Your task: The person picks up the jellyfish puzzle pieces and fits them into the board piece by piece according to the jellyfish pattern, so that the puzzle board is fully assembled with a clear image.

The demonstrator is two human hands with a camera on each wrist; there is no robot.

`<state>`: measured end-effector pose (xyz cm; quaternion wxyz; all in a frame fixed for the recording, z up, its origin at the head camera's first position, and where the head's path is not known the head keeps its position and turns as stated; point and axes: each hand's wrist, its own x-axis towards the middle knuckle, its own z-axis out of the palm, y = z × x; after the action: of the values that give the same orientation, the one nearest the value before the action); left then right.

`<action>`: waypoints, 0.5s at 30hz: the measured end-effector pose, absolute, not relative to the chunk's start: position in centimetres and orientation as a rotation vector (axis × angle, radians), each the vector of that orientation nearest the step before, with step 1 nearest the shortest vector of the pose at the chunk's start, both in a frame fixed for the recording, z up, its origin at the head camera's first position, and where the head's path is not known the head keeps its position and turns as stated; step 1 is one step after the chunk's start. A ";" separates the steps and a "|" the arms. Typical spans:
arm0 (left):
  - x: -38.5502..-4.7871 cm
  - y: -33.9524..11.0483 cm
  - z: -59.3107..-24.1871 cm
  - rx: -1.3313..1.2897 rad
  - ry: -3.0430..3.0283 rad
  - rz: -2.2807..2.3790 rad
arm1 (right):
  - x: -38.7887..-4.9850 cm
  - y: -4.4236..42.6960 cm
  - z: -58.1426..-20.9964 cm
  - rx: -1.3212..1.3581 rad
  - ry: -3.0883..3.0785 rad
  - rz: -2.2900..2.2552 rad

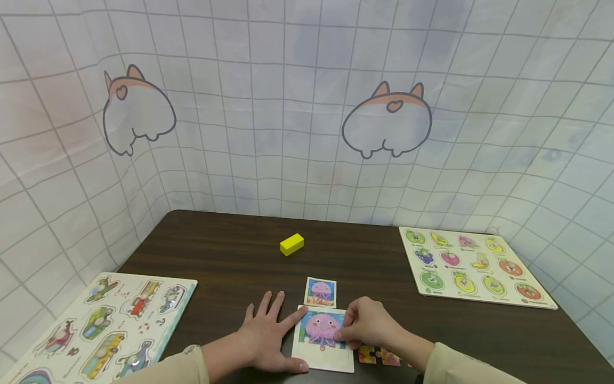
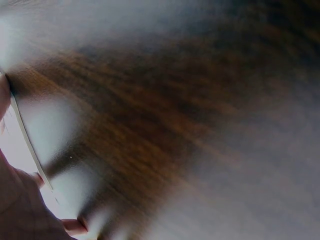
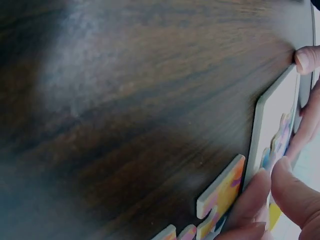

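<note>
A white-framed puzzle board [image 1: 328,361] lies on the dark table, its upper part filled with pieces showing a pink jellyfish [image 1: 322,326]. My left hand [image 1: 268,338] is spread at the board's left side, thumb on the lower left edge and index fingertip at the upper left corner. With thumb and fingers bent together, my right hand [image 1: 374,324] touches the right side of the jellyfish picture; whether a piece is between the fingers cannot be told. Beyond the board's top edge lies a small jellyfish card [image 1: 320,292]. In the right wrist view, loose orange puzzle pieces [image 3: 225,187] lie beside the board.
A yellow block [image 1: 292,245] sits farther back on the table [image 1: 230,240]. On the left lies a vehicle puzzle board [image 1: 163,320], and at the back right a fruit puzzle board [image 1: 451,274]. A white gridded curtain [image 1: 297,133] surrounds the table.
</note>
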<state>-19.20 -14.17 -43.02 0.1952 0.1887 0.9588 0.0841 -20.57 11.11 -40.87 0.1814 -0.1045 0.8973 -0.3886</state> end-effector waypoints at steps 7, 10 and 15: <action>-18.7 -13.7 -42.0 0.496 2.691 0.200 | -20.5 10.9 -40.7 -0.273 2.550 -1.049; -18.7 -13.7 -41.8 0.491 2.693 0.197 | -20.6 10.8 -40.6 -0.268 2.533 -1.056; -18.7 -13.7 -41.8 0.480 2.686 0.191 | -20.7 10.7 -40.2 -0.286 2.533 -1.040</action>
<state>-18.74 -13.71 -41.83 0.2017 0.1719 0.9618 0.0682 -20.71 10.67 -40.20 0.1928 -0.1021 0.9027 -0.3708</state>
